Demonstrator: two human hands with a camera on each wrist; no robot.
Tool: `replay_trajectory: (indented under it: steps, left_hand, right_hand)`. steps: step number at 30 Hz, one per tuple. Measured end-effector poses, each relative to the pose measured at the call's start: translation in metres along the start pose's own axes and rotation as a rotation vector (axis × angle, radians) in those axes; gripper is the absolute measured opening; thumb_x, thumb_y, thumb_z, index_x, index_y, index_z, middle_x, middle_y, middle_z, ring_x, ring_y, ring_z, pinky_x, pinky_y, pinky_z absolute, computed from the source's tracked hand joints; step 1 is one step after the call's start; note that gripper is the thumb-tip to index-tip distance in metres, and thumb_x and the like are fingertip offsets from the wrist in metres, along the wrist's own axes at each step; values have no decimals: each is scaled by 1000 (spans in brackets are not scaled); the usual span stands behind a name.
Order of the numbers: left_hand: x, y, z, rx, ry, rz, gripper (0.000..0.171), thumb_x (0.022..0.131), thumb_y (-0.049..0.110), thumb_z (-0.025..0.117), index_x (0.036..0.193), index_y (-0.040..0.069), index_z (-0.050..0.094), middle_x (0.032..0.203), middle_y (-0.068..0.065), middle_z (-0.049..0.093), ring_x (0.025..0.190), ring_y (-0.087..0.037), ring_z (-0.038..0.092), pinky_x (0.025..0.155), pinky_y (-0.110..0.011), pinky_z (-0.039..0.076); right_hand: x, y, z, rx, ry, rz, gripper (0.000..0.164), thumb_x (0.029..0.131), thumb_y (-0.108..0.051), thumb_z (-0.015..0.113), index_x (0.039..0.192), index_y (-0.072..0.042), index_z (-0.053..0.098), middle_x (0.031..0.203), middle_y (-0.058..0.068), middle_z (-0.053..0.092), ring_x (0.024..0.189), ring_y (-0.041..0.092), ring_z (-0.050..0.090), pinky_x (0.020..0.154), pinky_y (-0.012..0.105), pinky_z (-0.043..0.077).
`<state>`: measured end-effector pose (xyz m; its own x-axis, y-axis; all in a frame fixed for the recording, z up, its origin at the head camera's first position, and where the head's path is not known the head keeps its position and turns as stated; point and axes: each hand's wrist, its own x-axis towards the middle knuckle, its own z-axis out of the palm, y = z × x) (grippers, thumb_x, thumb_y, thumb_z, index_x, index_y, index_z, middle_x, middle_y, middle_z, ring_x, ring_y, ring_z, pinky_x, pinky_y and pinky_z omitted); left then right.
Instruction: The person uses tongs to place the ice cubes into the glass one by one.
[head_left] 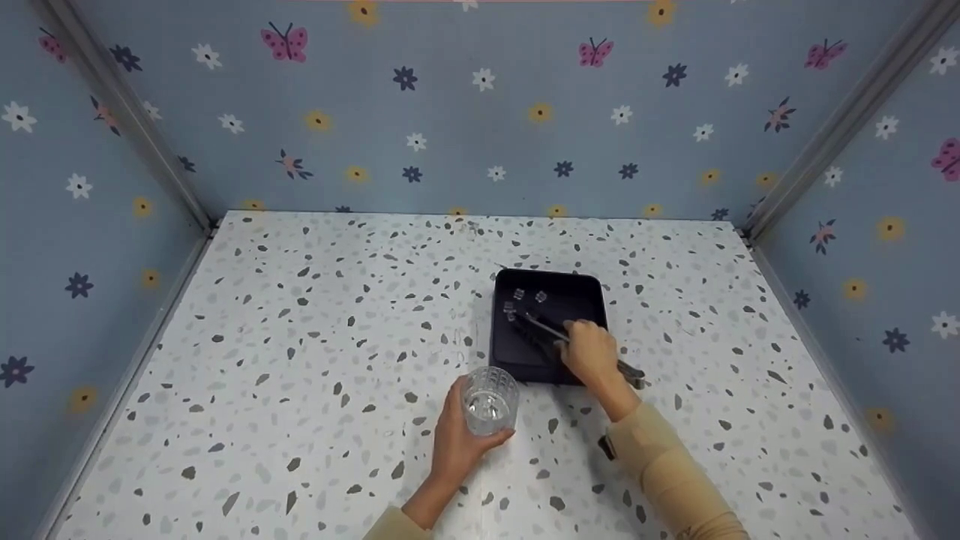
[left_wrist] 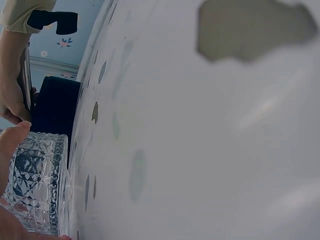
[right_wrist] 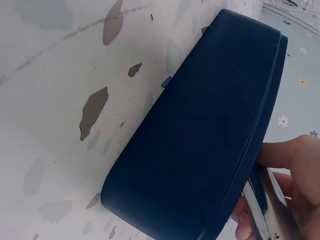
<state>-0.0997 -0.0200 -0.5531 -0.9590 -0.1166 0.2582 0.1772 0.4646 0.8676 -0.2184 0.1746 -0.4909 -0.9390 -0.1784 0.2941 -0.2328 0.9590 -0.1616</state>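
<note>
In the head view my left hand (head_left: 456,444) holds a clear cut-glass tumbler (head_left: 490,405) by its side on the table. The left wrist view shows the faceted wall of the tumbler (left_wrist: 35,175) close up, with the thumb against it. My right hand (head_left: 594,354) grips metal tongs (head_left: 551,328) over a dark, box-like tray (head_left: 517,351). Their tips point at several small clear pieces (head_left: 541,297), like ice cubes, in the tray's far left part. Whether the tips touch a piece, I cannot tell. In the right wrist view the tray wall (right_wrist: 195,115) hides the tips.
A white speckled tabletop (head_left: 315,337) lies under everything. Blue walls (head_left: 480,112) with flowers and butterflies close it in at the back and on both sides. The tumbler stands just off the tray's near left corner.
</note>
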Motion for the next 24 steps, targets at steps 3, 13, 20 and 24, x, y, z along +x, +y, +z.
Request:
replay_trajectory:
  steps: [3, 13, 20, 24]
  left_hand:
    - [0, -1, 0, 0, -1, -9, 98, 54, 35, 83, 131, 2, 31, 123, -14, 45, 112, -27, 45, 93, -39, 37]
    - [-1, 0, 0, -6, 10, 11, 97, 55, 35, 83, 130, 0, 31, 123, -16, 45, 112, -30, 45, 91, -42, 38]
    - [-1, -1, 0, -16, 7, 6, 98, 55, 33, 83, 131, 0, 31, 123, -15, 45, 112, -28, 45, 90, -41, 39]
    - [-1, -1, 0, -17, 4, 2, 98, 55, 35, 83, 131, 1, 31, 123, -14, 46, 111, -27, 46, 90, -40, 39]
  right_hand:
    - [0, 0, 0, 6, -3, -1, 19, 71, -17, 71, 84, -4, 66, 76, 15, 62, 68, 36, 59, 56, 48, 46]
    - [0, 0, 2, 19, 7, 0, 11, 70, -13, 70, 77, -5, 65, 74, 17, 62, 66, 37, 59, 54, 48, 46]
    - [-1, 0, 2, 39, 21, -20, 10, 69, -7, 67, 79, -5, 66, 73, 17, 63, 63, 37, 59, 52, 48, 46]
    - [-2, 0, 2, 40, 15, -19, 15, 70, -6, 66, 85, -5, 68, 75, 17, 64, 63, 36, 59, 53, 47, 46]
